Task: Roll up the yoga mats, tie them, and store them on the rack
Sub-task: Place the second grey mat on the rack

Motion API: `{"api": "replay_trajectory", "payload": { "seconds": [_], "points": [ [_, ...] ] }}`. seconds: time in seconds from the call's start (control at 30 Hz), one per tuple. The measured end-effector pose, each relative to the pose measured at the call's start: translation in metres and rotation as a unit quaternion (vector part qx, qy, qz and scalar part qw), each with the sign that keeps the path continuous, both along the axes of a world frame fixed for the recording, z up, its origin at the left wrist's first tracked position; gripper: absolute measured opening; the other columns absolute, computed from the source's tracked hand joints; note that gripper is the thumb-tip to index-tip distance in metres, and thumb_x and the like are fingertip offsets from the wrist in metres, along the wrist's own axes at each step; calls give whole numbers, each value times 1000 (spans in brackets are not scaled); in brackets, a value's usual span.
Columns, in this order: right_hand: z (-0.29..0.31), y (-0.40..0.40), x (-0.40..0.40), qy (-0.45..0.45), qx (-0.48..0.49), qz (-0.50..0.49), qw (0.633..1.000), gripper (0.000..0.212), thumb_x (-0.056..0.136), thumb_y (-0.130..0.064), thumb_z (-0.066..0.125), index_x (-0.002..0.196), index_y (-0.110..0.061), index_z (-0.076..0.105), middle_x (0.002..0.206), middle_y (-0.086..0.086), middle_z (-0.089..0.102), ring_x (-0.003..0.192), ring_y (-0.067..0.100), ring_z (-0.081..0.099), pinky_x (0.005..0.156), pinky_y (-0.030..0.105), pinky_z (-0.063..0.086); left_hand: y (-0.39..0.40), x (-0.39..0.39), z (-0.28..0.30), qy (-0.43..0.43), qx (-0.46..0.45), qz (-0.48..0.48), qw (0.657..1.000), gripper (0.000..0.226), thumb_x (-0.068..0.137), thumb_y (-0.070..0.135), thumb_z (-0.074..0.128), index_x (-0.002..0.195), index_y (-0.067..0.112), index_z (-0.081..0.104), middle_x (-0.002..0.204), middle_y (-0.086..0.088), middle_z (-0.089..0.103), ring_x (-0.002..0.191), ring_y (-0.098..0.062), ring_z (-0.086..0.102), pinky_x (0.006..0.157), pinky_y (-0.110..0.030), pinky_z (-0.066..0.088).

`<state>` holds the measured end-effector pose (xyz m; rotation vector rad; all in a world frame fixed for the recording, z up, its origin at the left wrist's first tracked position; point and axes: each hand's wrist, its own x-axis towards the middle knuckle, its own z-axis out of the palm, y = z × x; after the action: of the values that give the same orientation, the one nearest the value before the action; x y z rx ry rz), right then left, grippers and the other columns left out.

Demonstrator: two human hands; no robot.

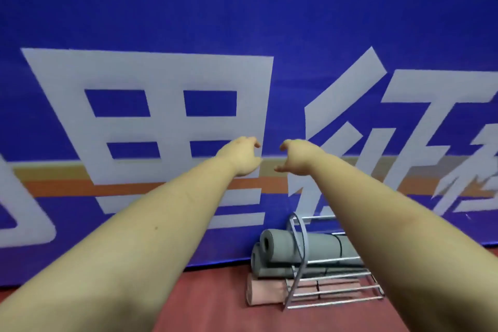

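We have both arms stretched forward, left hand (244,158) and right hand (295,156) near each other, apart, fingers loosely curled, grasping nothing. Below the right hand, partly behind the right forearm, sits the rack (323,286) on the red floor (215,304). Two grey rolled mats (280,246) are stacked on it, a pink rolled mat (265,291) on the lowest level. A dark band on the top grey mat may be a tie, too small to confirm. Judging by this, storing looks done for three mats; no unrolled mat is in view, so we cannot tell if any are left. Behind the hands hangs a blue banner (242,8) with big white Chinese characters: "田" reads clearly behind the left hand, the next looks like "径", the rest is cut off.
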<state>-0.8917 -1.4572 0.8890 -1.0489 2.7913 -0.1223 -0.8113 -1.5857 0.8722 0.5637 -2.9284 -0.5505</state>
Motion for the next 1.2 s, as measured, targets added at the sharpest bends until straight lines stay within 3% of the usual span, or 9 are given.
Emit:
{"api": "replay_trajectory", "payload": {
  "seconds": [0.17,0.4,0.5,0.63,0.93,1.2],
  "points": [
    [7,66,47,23,31,57,998,60,87,-37,66,136,-12,44,125,9,55,110,25,54,88,33,46,83,53,-6,-1,11,41,999,45,93,25,56,136,18,45,138,-6,49,121,-23,50,94,-32,43],
    [26,146,103,21,16,87,996,53,89,-36,64,134,-12,47,123,9,57,108,24,56,90,33,47,161,116,20,2,-17,58,998,45,94,28,55,137,20,44,138,-4,47,121,-23,49,99,-35,44],
    [34,185,136,15,-2,77,997,57,90,-36,63,137,-12,43,129,9,55,112,24,55,88,31,44,196,150,33,13,-25,57,998,45,94,28,55,137,19,44,139,-4,46,123,-23,48,98,-34,43],
    [32,242,190,-4,-32,58,998,63,90,-36,63,142,-10,38,141,8,47,123,25,49,97,32,40,245,200,32,6,-42,26,999,46,94,27,54,137,19,43,139,-4,46,122,-21,49,99,-34,42],
    [-11,383,332,-12,18,38,999,63,87,-41,64,138,-12,42,139,6,50,124,26,48,101,36,41,381,329,-14,-19,-8,-11,1000,44,91,26,58,133,18,49,140,-5,47,128,-23,44,104,-36,39],
    [13,503,396,-1,-2,62,998,63,87,-42,64,139,-12,42,140,5,48,127,24,46,104,36,39,503,400,16,24,-5,8,1000,44,92,25,57,135,17,48,139,-4,47,127,-21,44,101,-32,38]
  ]
}}
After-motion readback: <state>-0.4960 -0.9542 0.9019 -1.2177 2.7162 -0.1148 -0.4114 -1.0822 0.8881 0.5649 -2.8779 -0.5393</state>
